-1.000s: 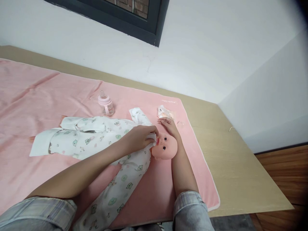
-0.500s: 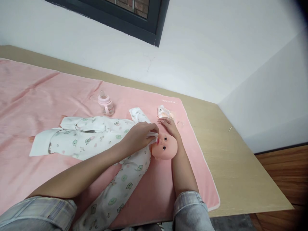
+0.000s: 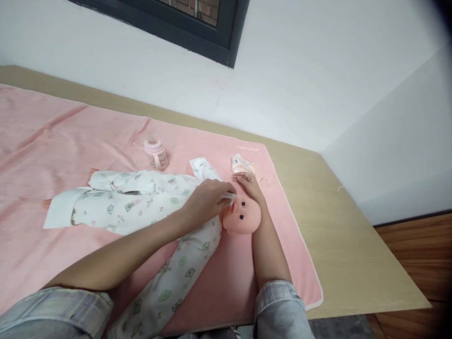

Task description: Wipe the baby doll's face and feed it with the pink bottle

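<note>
Since half a second ago the left hand has slid a little to the right, and the white cloth in its fingers now sits farther over the mouth of the doll; everything else lies as it did. From where I stand, that hand is pinched narrow, thumb and fingertips closed on the thin cloth right at the doll's lips, though I can't tell whether the cloth actually touches them. The doll lies on its back along the pink blanket, head to the right, feet to the left, dressed in a white printed outfit with one sleeve reaching toward the far side and the other running to the near edge. The right hand rests palm down beyond the head, fingers loosely spread and holding nothing that I can see, its forearm alongside the crown. Its fingertips are just beside a crumpled packet; I can't make out whether they meet it. A small clear ring lies just right of that hand. To the far left, past the outfit, a baby bottle with a pink collar stands upright on the blanket.
</note>
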Motion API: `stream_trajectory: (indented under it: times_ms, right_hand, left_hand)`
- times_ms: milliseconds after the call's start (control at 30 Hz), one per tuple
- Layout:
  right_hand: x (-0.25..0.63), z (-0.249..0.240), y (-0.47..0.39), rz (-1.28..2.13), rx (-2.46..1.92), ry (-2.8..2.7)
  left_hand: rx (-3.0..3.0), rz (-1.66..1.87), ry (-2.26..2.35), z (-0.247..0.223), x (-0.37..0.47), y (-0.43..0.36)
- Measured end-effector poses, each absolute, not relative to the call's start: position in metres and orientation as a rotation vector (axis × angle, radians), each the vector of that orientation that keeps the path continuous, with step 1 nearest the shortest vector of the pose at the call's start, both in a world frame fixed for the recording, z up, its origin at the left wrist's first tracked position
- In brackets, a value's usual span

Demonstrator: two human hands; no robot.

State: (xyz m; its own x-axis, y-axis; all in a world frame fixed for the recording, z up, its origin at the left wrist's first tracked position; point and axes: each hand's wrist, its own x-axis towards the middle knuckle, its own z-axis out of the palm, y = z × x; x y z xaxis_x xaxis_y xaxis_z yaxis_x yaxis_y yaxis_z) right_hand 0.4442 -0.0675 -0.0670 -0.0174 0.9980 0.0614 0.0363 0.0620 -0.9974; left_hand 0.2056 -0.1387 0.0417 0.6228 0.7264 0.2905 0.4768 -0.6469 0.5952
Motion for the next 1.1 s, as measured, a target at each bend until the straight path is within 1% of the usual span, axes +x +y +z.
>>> stream_trajectory:
  times_ms: [167, 367, 667, 900, 1100]
  right_hand:
    - [0.445, -0.068, -0.067, 1.170, -1.179, -1.268]
    - [0.446, -0.072, -0.064, 1.178, -1.158, -1.269]
    - [0.445, -0.069, -0.065, 1.170, -1.163, -1.262]
    - [0.445, -0.069, -0.066, 1.172, -1.149, -1.265]
    - [0.444, -0.068, -0.066, 1.169, -1.155, -1.273]
  left_hand:
    - [2.229, 0.755, 0.956, 0.046, 0.202, -0.140]
    - [2.141, 0.686, 0.904, 0.053, 0.201, -0.145]
    - [2.160, 0.662, 0.876, 0.050, 0.204, -0.150]
    - [2.138, 0.715, 0.854, 0.047, 0.206, -0.150]
    - [2.160, 0.705, 0.912, 0.047, 0.208, -0.150]
